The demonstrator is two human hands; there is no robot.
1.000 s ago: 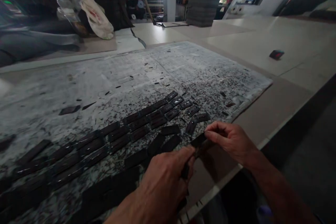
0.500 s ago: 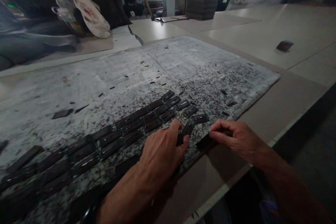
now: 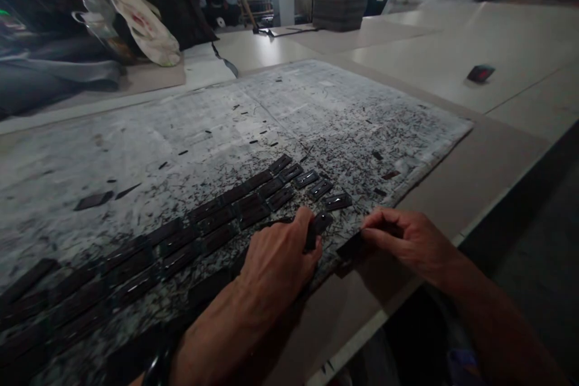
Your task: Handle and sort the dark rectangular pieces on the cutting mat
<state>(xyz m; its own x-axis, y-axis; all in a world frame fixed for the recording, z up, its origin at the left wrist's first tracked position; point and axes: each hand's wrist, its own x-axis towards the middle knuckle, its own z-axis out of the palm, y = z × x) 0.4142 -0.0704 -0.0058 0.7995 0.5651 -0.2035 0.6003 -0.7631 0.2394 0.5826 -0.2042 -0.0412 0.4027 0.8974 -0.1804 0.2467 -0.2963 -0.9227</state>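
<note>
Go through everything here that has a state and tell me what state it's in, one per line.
left hand: pinching a dark piece on the mat
right hand: gripping a dark strip
rows of dark pieces: lying flat, side by side
cutting mat: flat, speckled with scraps

The left hand (image 3: 275,259) hid the near dark pieces (image 3: 212,220); the rows ran off the left edge, blurred.

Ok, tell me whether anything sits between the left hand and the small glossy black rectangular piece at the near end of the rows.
Nothing visible does. The left hand already has its fingertips on the small glossy black rectangular piece, which lies on the speckled grey mat.
</note>
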